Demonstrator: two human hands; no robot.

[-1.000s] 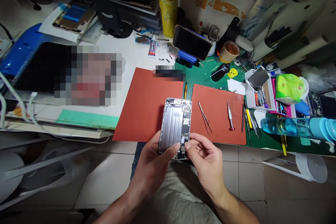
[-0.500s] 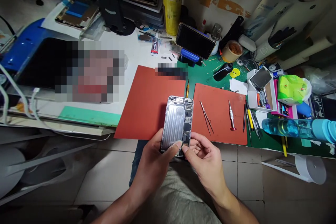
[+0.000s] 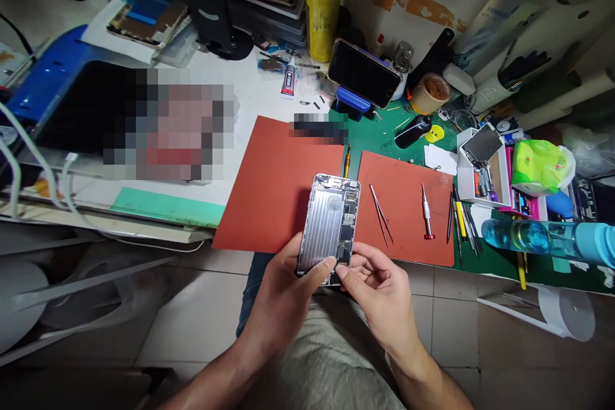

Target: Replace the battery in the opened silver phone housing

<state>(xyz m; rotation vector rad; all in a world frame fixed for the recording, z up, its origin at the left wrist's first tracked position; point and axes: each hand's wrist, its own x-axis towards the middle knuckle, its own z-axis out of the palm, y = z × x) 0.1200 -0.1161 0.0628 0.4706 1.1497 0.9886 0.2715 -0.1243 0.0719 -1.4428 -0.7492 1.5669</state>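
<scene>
An opened phone housing (image 3: 324, 224), silver inside with circuit boards down its right side, is tilted up at the front edge of the bench. My left hand (image 3: 293, 278) is wrapped round its lower left, the thumb lying across the bottom part. At the lower right corner my right hand (image 3: 372, 275) pinches the housing between thumb and fingers. Whether a small part is under the fingertips, I cannot tell. Just beyond the housing lies a gold screwdriver (image 3: 347, 160). Tweezers (image 3: 381, 214) and a silver screwdriver with a red end (image 3: 426, 213) rest to the right.
Two red-brown mats (image 3: 269, 205) lie on the bench. A phone on a blue stand (image 3: 353, 102) is behind them. On the right are a blue water bottle (image 3: 542, 240), a white box (image 3: 502, 173) and several thin tools (image 3: 460, 218). A glue tube (image 3: 288, 80) lies at the back.
The camera view has shifted slightly, so the bench items sit a little further right. Both hands keep the same hold on the phone housing.
</scene>
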